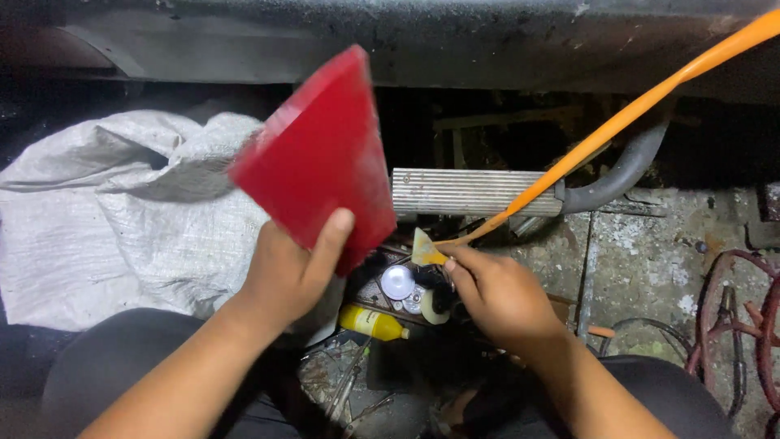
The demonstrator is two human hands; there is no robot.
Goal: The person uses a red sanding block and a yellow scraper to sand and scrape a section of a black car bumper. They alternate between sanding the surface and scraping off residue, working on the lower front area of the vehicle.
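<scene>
The left hand (286, 272) grasps the lower corner of a flat red plastic panel (321, 158), thumb pressed over its face, holding it tilted and raised above a white woven sack (114, 211). The panel is smooth, glossy and slightly blurred. The right hand (496, 294) pinches a small yellowish scraper-like piece (424, 249) at the end of an orange hose (634, 110). Below lie a yellow bottle (374, 323) and round metal lids (398, 282); a ribbed metal step (475, 192) sits behind.
</scene>
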